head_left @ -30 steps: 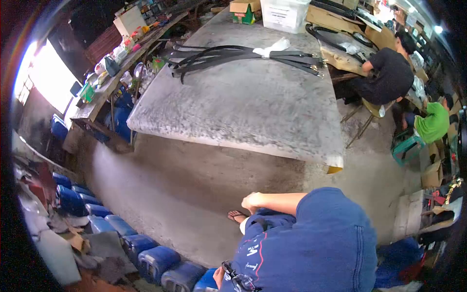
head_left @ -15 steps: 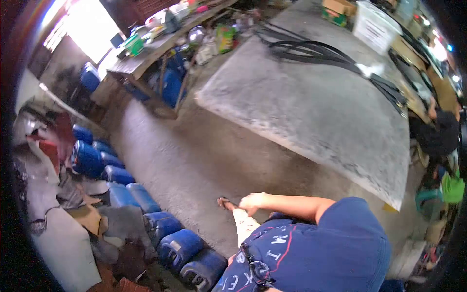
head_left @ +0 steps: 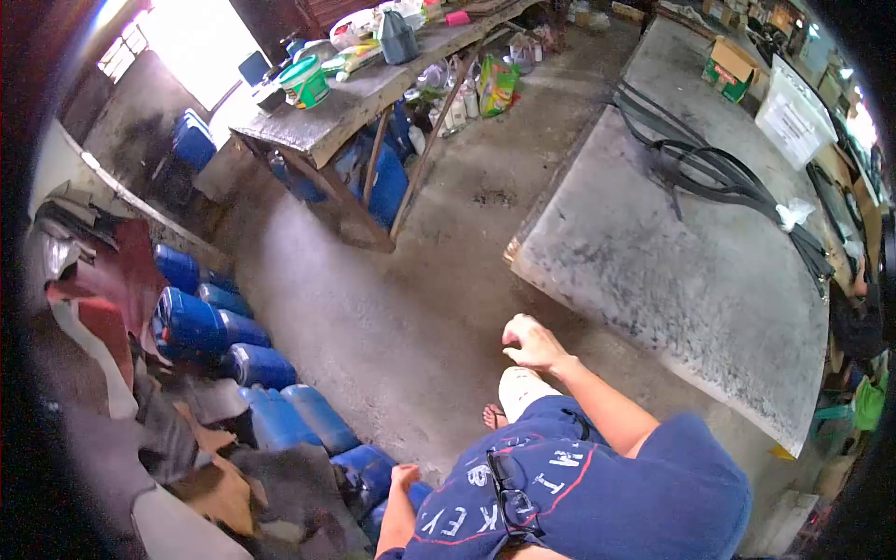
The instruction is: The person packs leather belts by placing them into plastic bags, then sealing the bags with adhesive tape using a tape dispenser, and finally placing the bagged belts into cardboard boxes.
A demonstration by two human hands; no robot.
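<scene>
My right hand (head_left: 532,343) is held out in front of my body, above the concrete floor and left of the grey-topped table (head_left: 653,261). Its fingers curve loosely, the thumb stands apart, and it holds nothing. My left hand (head_left: 404,475) hangs low beside the dark blue shirt (head_left: 597,485), close above blue jerrycans (head_left: 364,471). Its fingers are too small and turned away to make out. Eyeglasses (head_left: 511,490) hang at the front of the shirt. Under my right hand a pale trouser leg and a sandalled foot (head_left: 494,416) show.
Black strips (head_left: 719,177), a white bin (head_left: 793,117) and an open carton (head_left: 731,70) lie on the grey-topped table. A workbench (head_left: 308,126) bears a green bucket (head_left: 305,82) and a dark jug (head_left: 398,39). Leather scraps (head_left: 219,485) are heaped at lower left.
The view has shifted, with the grey-topped table now further right and more of the workbench showing. My right hand has lifted away from the leg. My left hand has come into view.
</scene>
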